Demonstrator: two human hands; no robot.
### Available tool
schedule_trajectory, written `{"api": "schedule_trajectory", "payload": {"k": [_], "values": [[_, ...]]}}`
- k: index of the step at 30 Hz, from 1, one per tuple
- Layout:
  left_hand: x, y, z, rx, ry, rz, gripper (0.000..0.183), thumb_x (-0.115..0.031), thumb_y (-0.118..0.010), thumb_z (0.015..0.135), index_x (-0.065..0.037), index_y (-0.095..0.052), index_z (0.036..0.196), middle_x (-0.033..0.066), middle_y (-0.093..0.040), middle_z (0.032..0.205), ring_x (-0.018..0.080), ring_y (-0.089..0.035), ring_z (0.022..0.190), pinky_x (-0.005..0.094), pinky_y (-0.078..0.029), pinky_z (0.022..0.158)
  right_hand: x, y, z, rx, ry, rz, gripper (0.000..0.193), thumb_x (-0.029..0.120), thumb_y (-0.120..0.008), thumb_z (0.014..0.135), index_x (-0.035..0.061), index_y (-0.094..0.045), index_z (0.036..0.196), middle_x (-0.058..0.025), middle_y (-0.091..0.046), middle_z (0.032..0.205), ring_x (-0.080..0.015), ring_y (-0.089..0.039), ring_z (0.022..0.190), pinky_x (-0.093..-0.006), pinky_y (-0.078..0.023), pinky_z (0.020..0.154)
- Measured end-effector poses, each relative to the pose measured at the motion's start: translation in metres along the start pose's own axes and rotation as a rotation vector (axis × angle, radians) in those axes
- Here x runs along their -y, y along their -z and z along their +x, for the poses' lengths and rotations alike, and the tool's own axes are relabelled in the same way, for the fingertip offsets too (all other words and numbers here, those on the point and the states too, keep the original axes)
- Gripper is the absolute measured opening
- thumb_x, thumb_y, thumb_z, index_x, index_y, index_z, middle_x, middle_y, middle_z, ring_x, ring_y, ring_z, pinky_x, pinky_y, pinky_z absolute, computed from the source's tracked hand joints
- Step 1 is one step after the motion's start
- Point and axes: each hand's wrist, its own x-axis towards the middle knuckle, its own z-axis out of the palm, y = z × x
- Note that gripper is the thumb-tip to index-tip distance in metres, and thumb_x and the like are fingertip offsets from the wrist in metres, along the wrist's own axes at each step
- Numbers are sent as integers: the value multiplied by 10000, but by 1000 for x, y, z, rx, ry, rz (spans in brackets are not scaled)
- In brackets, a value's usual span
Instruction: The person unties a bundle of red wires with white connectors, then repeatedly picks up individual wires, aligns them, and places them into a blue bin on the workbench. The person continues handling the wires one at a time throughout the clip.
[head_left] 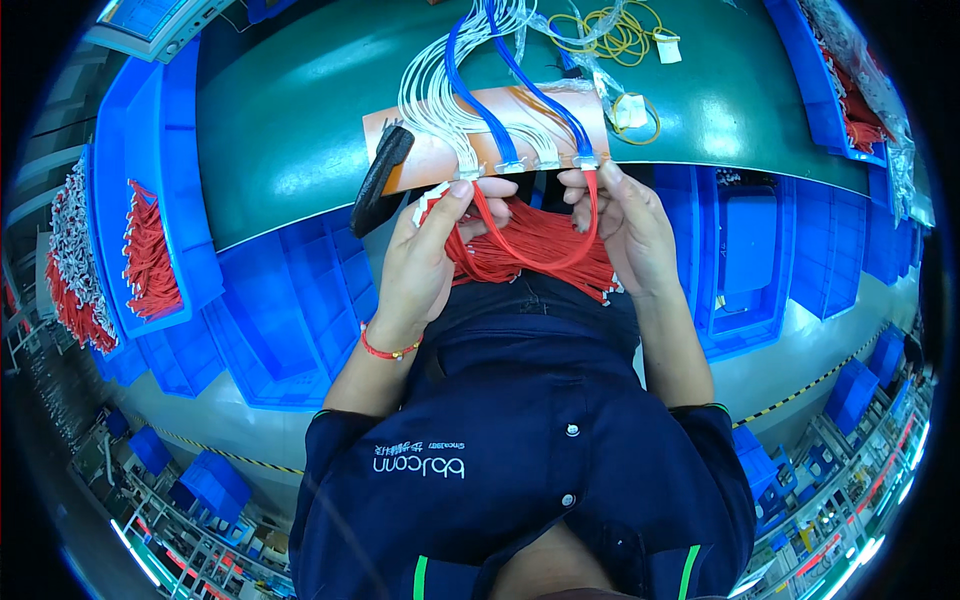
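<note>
A red cable (pixel 592 215) hangs in a loop, its two ends at white connectors along the near edge of an orange-brown board (pixel 420 162). My left hand (pixel 425 250) is closed, thumb and fingers pinching the cable at the left connector (pixel 467 172). White plug ends (pixel 424 205) of more red cables stick out beside that thumb. At the right connector (pixel 587 162), my right hand (pixel 635 230) pinches the cable's other end. White wires (pixel 425 85) and blue wires (pixel 480 110) run from the board's connectors toward the far side. Below, a bundle of red cables (pixel 545 235) lies across my lap.
A black strap-like piece (pixel 383 180) overhangs the green table (pixel 290 120) at the board's left. Yellow cord (pixel 610 40) lies coiled at the back. Blue bins (pixel 205 200) flank the table, some holding red cables (pixel 150 255). A boxed device (pixel 150 25) stands far left.
</note>
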Motion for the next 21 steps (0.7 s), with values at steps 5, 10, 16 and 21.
{"api": "schedule_trajectory", "payload": {"k": [5,10,16,21], "values": [[2,12,5,229,101,-174,406,-271,-439,1075,73,-643,1150,49,-604,806,132,-609,754,303,-538,759,-29,1,-1,52,307,-637,137,81,-598,966,-9,-686,1019,-78,-681,955,-172,-646,901,-303,-503,791],[3,4,0,154,97,-196,395,-243,-402,1083,76,-629,1131,35,-534,747,112,-514,657,299,-466,645,-53,-30,14,219,634,-1217,168,135,-753,834,18,-655,906,-109,-630,858,-271,-674,841,-365,-530,715],[6,4,-2,149,110,-204,372,-252,-398,1088,45,-617,1035,-24,-425,643,57,-368,523,221,-326,489,-61,-27,16,184,494,-961,169,84,-728,834,14,-641,960,-116,-635,868,-265,-665,807,-355,-534,672],[14,-5,-22,200,212,-159,384,-270,-404,1090,16,-610,938,-43,-372,594,39,-287,494,221,-247,455,-58,-17,8,213,178,-381,73,76,-620,983,12,-598,1008,4,-624,842,-37,-572,733,-231,-484,659]]}}
